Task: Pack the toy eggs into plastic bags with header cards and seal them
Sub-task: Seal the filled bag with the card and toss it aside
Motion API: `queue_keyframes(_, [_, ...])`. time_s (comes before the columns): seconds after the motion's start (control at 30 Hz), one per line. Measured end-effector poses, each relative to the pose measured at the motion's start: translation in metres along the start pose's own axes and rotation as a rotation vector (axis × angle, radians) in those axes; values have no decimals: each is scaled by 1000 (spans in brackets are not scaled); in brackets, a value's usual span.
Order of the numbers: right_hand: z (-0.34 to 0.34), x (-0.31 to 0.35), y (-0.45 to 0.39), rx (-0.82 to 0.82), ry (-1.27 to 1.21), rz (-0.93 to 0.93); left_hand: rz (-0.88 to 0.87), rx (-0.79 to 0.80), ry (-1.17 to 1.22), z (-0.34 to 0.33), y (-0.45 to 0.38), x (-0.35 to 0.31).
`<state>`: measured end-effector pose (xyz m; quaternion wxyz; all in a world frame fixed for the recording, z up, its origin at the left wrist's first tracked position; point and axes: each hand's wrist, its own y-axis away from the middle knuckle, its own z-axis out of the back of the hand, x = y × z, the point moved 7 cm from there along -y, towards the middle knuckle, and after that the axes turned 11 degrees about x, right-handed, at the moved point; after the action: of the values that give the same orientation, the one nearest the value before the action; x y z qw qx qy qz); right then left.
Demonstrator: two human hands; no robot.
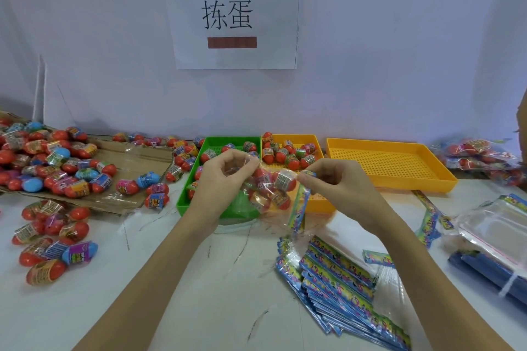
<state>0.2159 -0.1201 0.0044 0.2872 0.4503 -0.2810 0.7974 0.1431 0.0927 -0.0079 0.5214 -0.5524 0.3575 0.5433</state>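
Both hands [225, 171] [332, 182] pinch the egg-filled bag [268, 191] between them.

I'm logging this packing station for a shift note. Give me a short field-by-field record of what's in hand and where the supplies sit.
left hand: pinches the clear bag's left edge
right hand: pinches the header card end
bag in hand: holds several toy eggs, held above the trays
green tray: some eggs inside
far yellow tray: no eggs visible
header-card bag stack: on table, front right
loose eggs: piled on cardboard, left
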Motion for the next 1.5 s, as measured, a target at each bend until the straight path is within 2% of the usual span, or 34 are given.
queue_keyframes(0.13, [5, 2, 1, -26, -82, 20, 20, 8, 70, 3, -1, 1])
queue_keyframes(0.3, [9, 0, 3, -27, -217, 21, 107, 46, 272, -1, -2, 8])
queue_keyframes(0.63, [6, -6, -1, -50, -278, 7, 78, 199, 149, -10, 0, 6])
queue_keyframes(0.83, [15, -5, 2, -60, -216, -8, 84, 139, 141, -4, -2, 4])
queue_keyframes(1.1, [9, -5, 0, -48, -232, -8, 31, 57, 0, -5, -2, 2])
queue_keyframes(1.17, [4, -5, 0, -31, -303, -28, 28, 18, 61, -7, -1, 3])
queue_keyframes(1.23, [-4, -8, 0, 30, -329, -82, 32, -2, 237, -5, -1, 4])
queue_keyframes(1.33, [-10, -8, 0, 74, -168, -105, 16, -51, 407, 3, -2, 6])
queue_keyframes(1.43, [-10, -9, -1, 14, -150, -93, 8, -117, 440, 6, -1, 8])
queue_keyframes(1.5, [-9, -10, -2, -62, -225, -80, 12, -83, 496, -1, 0, 8])
